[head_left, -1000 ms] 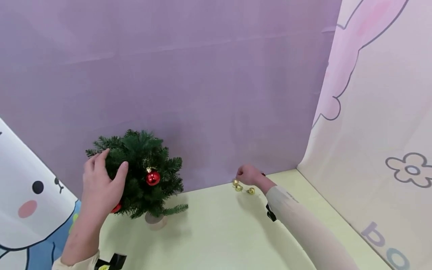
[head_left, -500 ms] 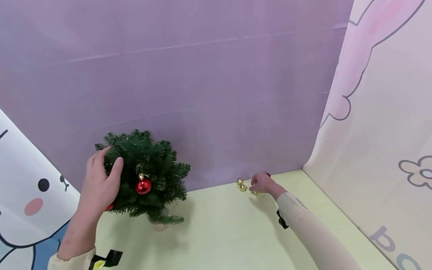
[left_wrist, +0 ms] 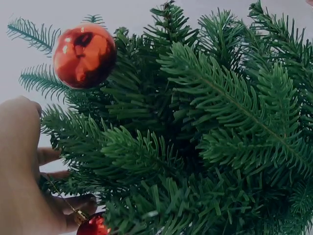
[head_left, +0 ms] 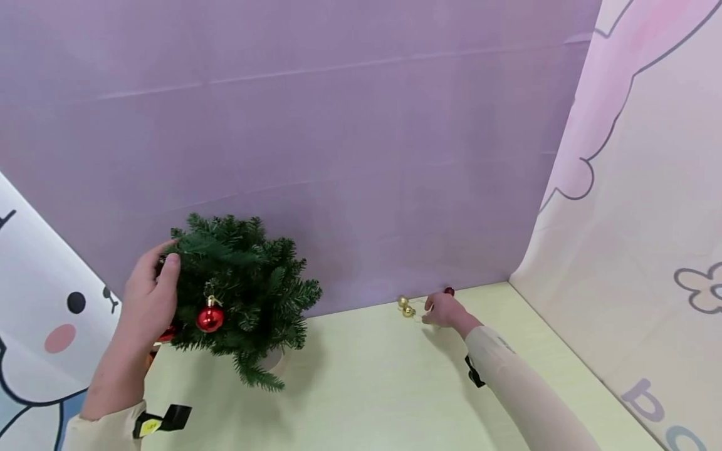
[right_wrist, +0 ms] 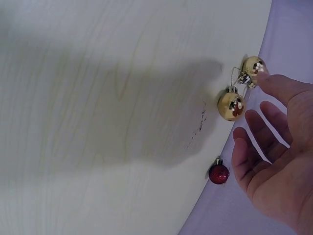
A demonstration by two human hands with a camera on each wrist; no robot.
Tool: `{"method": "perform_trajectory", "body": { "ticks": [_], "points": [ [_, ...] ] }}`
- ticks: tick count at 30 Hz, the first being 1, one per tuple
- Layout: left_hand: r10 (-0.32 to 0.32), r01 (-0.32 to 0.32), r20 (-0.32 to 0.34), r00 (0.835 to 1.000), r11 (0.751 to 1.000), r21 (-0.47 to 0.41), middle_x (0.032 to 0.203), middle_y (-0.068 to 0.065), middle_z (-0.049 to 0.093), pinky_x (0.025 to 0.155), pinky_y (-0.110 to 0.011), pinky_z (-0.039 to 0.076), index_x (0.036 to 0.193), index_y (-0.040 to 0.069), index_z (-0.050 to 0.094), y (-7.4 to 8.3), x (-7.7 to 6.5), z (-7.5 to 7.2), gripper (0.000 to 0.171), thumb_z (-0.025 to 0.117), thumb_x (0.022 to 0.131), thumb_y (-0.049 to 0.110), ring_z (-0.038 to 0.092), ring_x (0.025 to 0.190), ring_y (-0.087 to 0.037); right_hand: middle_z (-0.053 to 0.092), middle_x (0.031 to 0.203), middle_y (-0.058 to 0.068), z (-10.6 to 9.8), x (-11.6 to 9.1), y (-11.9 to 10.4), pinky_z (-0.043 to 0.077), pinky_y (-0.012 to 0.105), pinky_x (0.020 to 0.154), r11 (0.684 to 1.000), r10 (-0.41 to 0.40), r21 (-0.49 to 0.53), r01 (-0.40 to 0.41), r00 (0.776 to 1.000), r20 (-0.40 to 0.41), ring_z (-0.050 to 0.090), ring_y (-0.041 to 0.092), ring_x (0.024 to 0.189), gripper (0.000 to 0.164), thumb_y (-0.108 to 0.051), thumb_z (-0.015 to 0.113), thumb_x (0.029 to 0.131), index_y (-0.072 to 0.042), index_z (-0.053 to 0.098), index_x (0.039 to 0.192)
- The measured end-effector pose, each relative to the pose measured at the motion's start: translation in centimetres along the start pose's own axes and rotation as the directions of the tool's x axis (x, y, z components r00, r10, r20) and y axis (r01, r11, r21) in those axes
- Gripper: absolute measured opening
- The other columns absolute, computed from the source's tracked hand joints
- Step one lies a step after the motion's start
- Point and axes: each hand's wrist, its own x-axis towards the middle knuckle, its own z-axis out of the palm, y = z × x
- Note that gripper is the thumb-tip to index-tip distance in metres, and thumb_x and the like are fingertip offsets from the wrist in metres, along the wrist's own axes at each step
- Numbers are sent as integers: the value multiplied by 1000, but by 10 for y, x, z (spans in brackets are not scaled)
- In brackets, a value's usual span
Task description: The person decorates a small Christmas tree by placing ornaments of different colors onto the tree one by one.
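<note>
A small green artificial Christmas tree stands at the left of the table. My left hand grips its left-side branches, thumb in front and fingers behind; in the left wrist view the fingers go in behind the needles. One red bauble hangs at the tree's front and another red bauble beside the left wrist. At the table's back, my right hand hovers close by two gold baubles, its fingers loosely bent and nothing visible between them. A dark red bauble lies beyond its fingertips.
A pale yellow table runs back to a purple backdrop. Printed panels rise at both sides: a white cartoon face at left, a pink figure at right.
The tree has turned, its front bauble and low branch shifting left with my left hand. My right hand has moved right past the gold baubles; a third gold bauble is now out of sight.
</note>
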Motion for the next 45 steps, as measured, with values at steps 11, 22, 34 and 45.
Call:
{"method": "perform_trajectory", "body": {
  "ticks": [11, 22, 34, 45],
  "points": [
    [15, -5, -215, 976, 999, 47, 152, -8, 32, 107, -55, 26, 152, 27, 35, 39, -32, 4, 50, 46, 103, 25, 33, 134, -33, 66, 103, 7, 2, 4, 2, 50, 39, 66, 995, 90, -31, -92, 994, -60, 60, 22, 81, 39, -28, 78, 80, -6, 65, 110],
    [35, -35, -38, 999, 999, -1, 155, -10, 24, 91, -58, 36, 154, 37, 25, 59, -48, 9, 60, 52, 102, 24, 31, 133, -41, 68, 108, 7, 7, 2, 11, 50, 39, 63, 993, 117, 3, -118, 985, -123, 62, 22, 81, 36, -25, 72, 83, -5, 67, 113],
    [-11, 11, -4, 1000, 1000, -5, 160, -9, 10, 99, -62, 30, 158, 22, 12, 56, -44, 12, 61, 40, 105, 32, 19, 142, -37, 69, 107, 5, 21, 0, 15, 51, 41, 66, 996, 91, 11, -90, 990, -112, 64, 25, 88, 33, -29, 72, 86, -8, 69, 111],
    [5, -7, -34, 999, 999, -34, 159, -17, 9, 108, -66, 12, 157, 8, 11, 47, -44, 10, 58, 33, 107, 29, 8, 144, -39, 68, 98, 4, 22, -3, 16, 50, 39, 64, 994, 112, 3, -113, 989, -92, 62, 23, 82, 24, -24, 75, 81, -11, 69, 100]
  ]
}}
